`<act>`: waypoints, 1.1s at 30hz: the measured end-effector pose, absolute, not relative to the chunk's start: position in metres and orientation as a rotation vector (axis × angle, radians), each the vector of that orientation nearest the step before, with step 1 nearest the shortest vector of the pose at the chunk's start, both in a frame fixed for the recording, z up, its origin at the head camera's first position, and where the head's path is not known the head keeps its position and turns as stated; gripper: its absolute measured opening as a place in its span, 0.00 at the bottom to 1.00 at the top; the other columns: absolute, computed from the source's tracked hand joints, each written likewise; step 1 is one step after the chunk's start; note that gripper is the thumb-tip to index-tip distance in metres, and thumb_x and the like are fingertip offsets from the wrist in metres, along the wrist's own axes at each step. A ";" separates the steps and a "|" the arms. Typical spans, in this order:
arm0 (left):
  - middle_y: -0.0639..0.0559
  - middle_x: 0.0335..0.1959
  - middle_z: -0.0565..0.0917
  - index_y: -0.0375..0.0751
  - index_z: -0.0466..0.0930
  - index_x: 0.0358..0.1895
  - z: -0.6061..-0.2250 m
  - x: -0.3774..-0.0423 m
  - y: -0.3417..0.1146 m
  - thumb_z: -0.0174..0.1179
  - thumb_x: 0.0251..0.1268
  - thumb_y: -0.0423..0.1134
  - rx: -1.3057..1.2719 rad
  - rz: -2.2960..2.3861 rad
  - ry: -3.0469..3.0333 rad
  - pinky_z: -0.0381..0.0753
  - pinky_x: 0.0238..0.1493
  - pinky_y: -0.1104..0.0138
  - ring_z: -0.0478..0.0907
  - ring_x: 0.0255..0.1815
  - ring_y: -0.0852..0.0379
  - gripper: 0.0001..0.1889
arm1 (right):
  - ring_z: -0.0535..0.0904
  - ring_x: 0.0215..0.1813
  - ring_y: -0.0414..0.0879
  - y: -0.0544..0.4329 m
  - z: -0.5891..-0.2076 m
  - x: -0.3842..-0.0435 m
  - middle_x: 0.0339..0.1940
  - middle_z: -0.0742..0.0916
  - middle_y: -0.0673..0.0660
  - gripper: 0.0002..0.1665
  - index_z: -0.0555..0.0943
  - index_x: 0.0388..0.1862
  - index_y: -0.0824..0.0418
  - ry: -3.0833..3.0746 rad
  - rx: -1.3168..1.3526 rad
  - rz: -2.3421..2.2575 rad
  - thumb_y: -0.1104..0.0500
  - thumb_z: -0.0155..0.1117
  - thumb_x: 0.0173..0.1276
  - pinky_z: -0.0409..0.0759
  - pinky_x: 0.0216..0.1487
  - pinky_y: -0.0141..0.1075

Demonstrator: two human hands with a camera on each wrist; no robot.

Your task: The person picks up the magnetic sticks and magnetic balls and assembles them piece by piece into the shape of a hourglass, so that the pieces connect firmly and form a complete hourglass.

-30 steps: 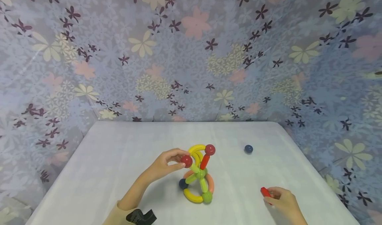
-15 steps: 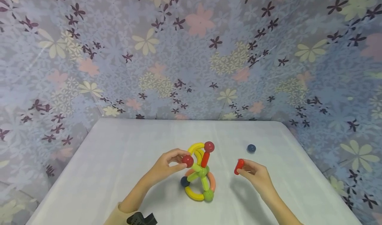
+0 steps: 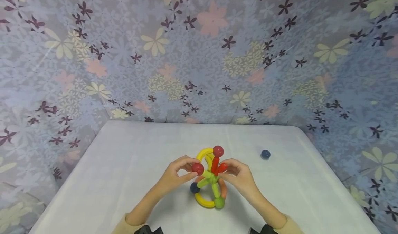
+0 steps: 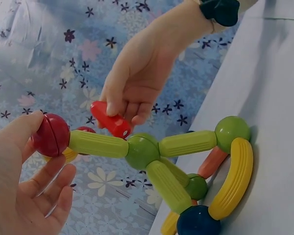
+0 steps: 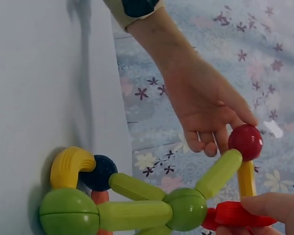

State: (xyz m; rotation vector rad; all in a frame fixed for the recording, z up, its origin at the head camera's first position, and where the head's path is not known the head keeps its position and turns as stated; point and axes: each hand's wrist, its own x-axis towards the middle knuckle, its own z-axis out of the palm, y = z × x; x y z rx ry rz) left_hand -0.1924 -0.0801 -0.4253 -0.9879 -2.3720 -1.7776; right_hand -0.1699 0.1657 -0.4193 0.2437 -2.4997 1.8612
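Note:
A toy structure of coloured rods and balls stands on the table, with a green ball (image 4: 143,151) at its centre. My left hand (image 3: 178,173) pinches a red ball (image 4: 51,135) on the end of a light green rod (image 4: 99,144). Between thumb and fingers of my right hand (image 3: 237,173) is a short red rod (image 4: 110,119). Its lower end is close to the central green ball; whether they touch I cannot tell. Around the base are a dark blue ball (image 3: 195,187), a curved yellow rod (image 3: 205,201) and another green ball (image 3: 219,202).
A loose dark blue ball (image 3: 265,154) lies on the white-covered table (image 3: 130,151), right of the structure. Another red ball (image 3: 218,151) tops an upright red rod, joined to a curved yellow rod (image 3: 203,153). A flowered cloth (image 3: 199,54) hangs behind the table.
My right hand has brought the red rod up from the table at the right and leftward to the structure's centre. My left hand keeps its hold on the red ball.

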 end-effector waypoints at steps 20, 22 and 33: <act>0.53 0.44 0.81 0.49 0.81 0.50 -0.428 -0.187 -0.075 0.66 0.59 0.39 -0.867 -1.735 -2.378 0.78 0.49 0.64 0.74 0.46 0.63 0.15 | 0.80 0.41 0.36 0.168 -0.428 -0.168 0.40 0.85 0.53 0.15 0.81 0.44 0.56 -2.483 0.537 1.646 0.62 0.70 0.58 0.80 0.46 0.33; 0.53 0.48 0.78 0.51 0.81 0.50 -0.429 -0.187 -0.075 0.66 0.59 0.39 -0.863 -1.736 -2.364 0.76 0.54 0.60 0.72 0.52 0.60 0.15 | 0.80 0.42 0.37 0.176 -0.428 -0.170 0.40 0.85 0.53 0.15 0.81 0.45 0.56 -2.429 0.579 1.593 0.63 0.70 0.58 0.79 0.46 0.31; 0.42 0.66 0.70 0.39 0.77 0.54 -0.434 -0.199 -0.074 0.57 0.64 0.31 -1.026 -1.912 -2.207 0.72 0.65 0.54 0.68 0.66 0.59 0.15 | 0.74 0.38 0.25 0.276 -0.449 -0.223 0.42 0.86 0.61 0.12 0.82 0.46 0.66 -2.397 0.006 1.243 0.63 0.62 0.65 0.74 0.40 0.18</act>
